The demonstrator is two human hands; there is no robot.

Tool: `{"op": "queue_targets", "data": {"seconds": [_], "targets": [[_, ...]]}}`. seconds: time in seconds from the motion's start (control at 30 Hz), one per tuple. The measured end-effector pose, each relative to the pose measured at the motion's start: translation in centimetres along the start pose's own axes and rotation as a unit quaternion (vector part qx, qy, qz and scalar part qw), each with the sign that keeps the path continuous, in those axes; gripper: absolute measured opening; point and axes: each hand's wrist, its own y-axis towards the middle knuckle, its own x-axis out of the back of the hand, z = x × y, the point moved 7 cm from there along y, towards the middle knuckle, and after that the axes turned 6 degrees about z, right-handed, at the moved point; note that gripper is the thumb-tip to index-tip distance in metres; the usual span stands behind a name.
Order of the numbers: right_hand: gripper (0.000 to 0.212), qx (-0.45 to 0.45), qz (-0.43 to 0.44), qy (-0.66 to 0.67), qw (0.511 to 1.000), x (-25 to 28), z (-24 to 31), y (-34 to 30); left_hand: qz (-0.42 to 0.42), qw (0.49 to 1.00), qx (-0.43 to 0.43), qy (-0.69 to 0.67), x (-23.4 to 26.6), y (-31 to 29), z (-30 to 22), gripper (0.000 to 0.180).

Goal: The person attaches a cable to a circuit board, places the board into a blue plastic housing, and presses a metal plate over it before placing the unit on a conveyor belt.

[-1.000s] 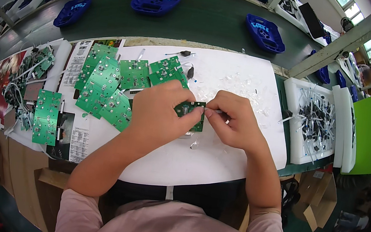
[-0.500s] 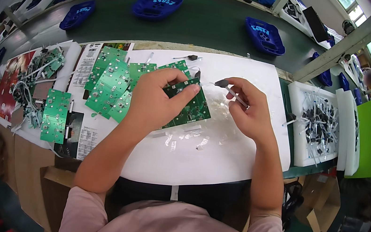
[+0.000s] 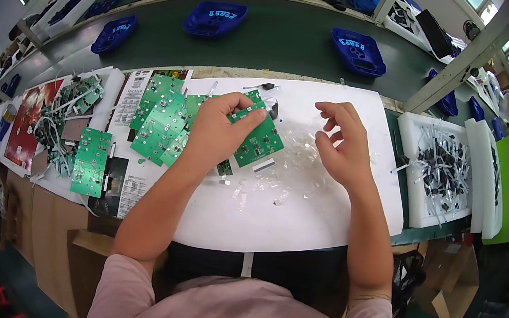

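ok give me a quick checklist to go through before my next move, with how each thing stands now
1. Board gripped: ok, the left hand holds a green circuit board.
2. Right hand free: ok, the right hand shows nothing held, apart from the board.
3. White sheet free of scraps: not ok, clear plastic scraps lie on it.
4. Black parts available: ok, many fill the foam tray.
5. Board components undamaged: cannot tell, too small.

green circuit board (image 3: 261, 146), white sheet (image 3: 283, 234), dark-blue trays (image 3: 358, 52), dusty-pink shirt (image 3: 246, 314)
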Motion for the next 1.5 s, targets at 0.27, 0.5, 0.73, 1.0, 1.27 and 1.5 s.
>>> {"op": "queue_targets", "data": {"seconds": [0.27,0.5,0.73,1.0,1.27,1.5], "targets": [[0.012,0.146,0.068,0.175,0.971,-2.0,3.7,-1.3,-0.035,0.988,0.036,-0.144,0.2,-0.1,0.6,0.021],[0.012,0.138,0.064,0.134,0.979,-2.9,3.9,-1.6,-0.018,0.987,0.030,-0.155,-0.6,-0.6,0.3,0.020],[0.016,0.123,0.069,-0.013,0.990,-3.6,4.5,-2.0,-0.055,0.994,-0.028,-0.095,-0.7,-0.5,1.0,0.021],[0.017,0.144,0.210,0.150,0.955,-2.7,6.1,-2.4,-0.124,0.979,0.031,-0.161,1.1,0.8,2.7,0.029],[0.008,-0.049,0.221,-0.232,0.946,-1.5,0.0,-1.6,-0.152,0.983,-0.014,0.103,2.0,1.8,2.6,0.034],[0.025,0.031,0.063,0.257,0.964,-0.7,2.2,-0.8,-0.066,0.973,-0.220,0.016,0.4,0.3,-4.3,0.021]]}}
